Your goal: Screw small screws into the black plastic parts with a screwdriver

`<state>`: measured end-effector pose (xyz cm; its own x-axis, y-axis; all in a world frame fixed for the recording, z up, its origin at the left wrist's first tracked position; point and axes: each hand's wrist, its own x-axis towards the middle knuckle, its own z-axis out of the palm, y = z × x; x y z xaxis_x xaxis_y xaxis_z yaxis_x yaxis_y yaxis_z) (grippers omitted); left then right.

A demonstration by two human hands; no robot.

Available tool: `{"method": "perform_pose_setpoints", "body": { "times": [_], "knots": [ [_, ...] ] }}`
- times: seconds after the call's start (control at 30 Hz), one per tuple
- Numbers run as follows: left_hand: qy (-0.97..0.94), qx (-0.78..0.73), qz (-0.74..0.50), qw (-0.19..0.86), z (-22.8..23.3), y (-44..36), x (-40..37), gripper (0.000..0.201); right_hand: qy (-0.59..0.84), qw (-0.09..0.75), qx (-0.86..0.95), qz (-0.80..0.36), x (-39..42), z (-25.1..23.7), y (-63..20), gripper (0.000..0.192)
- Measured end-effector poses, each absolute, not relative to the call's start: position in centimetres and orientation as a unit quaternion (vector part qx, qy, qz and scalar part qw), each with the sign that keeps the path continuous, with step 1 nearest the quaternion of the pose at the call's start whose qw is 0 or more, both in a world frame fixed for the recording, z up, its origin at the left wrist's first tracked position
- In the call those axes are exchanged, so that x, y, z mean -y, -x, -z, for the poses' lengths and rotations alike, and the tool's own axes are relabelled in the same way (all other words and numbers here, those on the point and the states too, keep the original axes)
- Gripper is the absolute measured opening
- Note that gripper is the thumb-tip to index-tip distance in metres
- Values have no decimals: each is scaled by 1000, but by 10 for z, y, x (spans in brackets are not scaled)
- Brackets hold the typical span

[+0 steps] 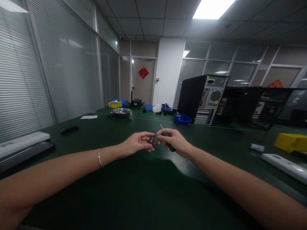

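Over the dark green tabletop (134, 191), my two hands meet near the middle of the view. Thumb and fingers of my left hand (139, 143) pinch a small dark part with a metallic face (151, 140). My right hand (176, 140) is closed around a screwdriver (172, 147) with a dark green handle; its thin metal shaft points up and away to the left. Between the right fingertips is also a tiny green piece (156, 138), perhaps a circuit board, close against the dark part. Whether these two pieces touch cannot be made out.
Black computer towers (203, 99) stand at the back right. A blue bin (182, 119), a metal bowl (121, 112) and several small trays line the far side. White-and-black devices lie left (24, 143) and right (285, 164), near a yellow bin (291, 142). A dark tool (69, 129) lies left.
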<state>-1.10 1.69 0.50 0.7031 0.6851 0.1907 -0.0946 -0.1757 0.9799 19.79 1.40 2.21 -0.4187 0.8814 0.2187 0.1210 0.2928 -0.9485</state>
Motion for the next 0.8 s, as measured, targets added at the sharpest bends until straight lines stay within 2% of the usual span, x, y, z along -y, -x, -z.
{"method": "perform_pose_setpoints", "body": {
  "times": [0.33,0.53,0.8],
  "knots": [
    [-715,-227,-341,566,-5,11,-15,51,358,417,717,-428,-13,-25,-197,25],
    [-724,-238,-345,548,-1,10,-22,35,345,375,760,-403,-8,-31,-193,25],
    [-734,-282,-347,511,0,10,-28,29,386,334,781,-359,-7,-30,-192,21]
  ]
}}
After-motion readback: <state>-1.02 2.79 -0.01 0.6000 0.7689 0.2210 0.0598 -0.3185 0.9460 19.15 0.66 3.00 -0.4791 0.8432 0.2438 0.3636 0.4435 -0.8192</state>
